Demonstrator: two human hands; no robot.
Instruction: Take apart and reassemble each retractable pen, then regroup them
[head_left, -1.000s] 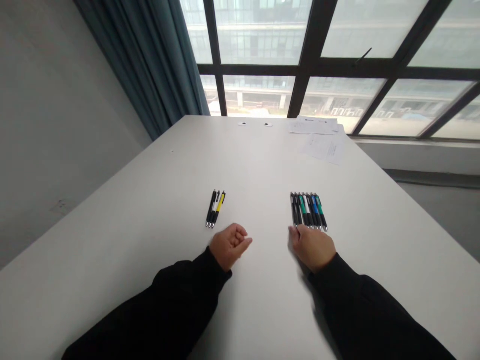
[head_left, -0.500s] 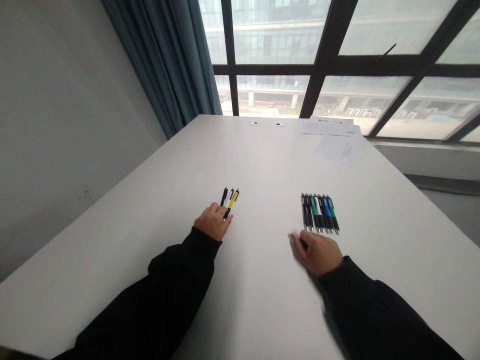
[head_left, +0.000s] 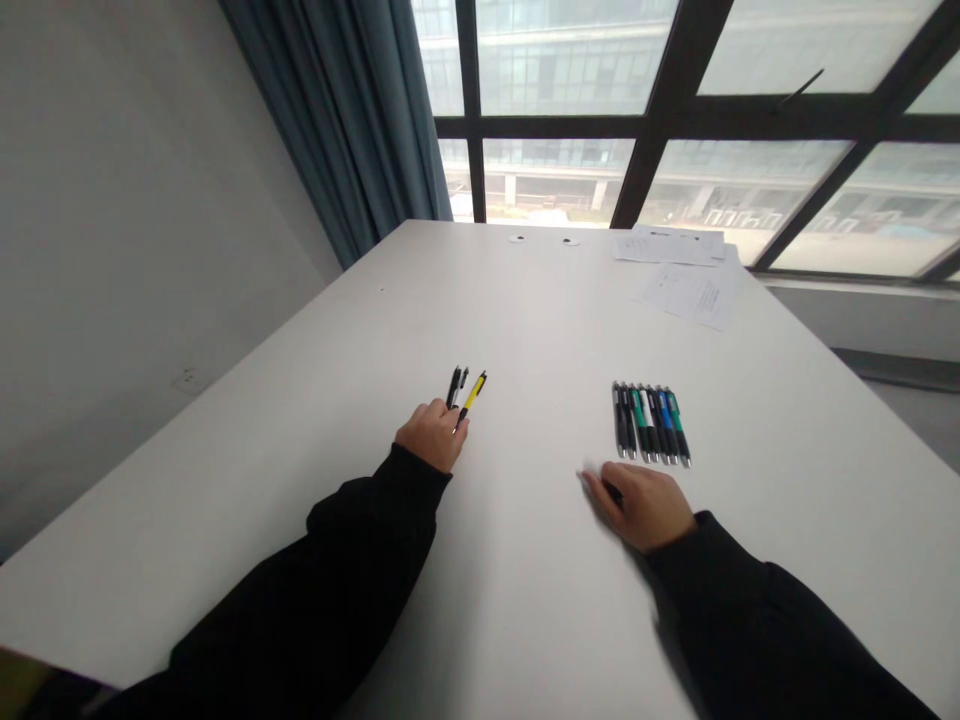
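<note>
My left hand [head_left: 433, 435] reaches over a few pens lying on the white table. Its thumb and forefinger are closed at the lower end of a yellow pen [head_left: 475, 390] with a black grip. Beside that, a black pen [head_left: 454, 386] and a white pen [head_left: 462, 383] with a black clip poke out past the knuckles, their lower ends hidden by the fingers. My right hand [head_left: 643, 503] rests curled on the table, thumb side to the left, with nothing visible in it. Just beyond it lies a neat row of several pens [head_left: 649, 422], black, green, white and blue, side by side.
The white table [head_left: 525, 590] stretches away to a window. Sheets of paper [head_left: 670, 246] lie at its far right, and two small round fittings [head_left: 571, 242] sit near the far edge. A blue curtain [head_left: 352, 130] and a wall are on the left.
The yellow pen has shifted slightly right, widening its gap from the white pen, which is now more covered by my left hand. My right hand stays in place. The view has tilted slightly.
</note>
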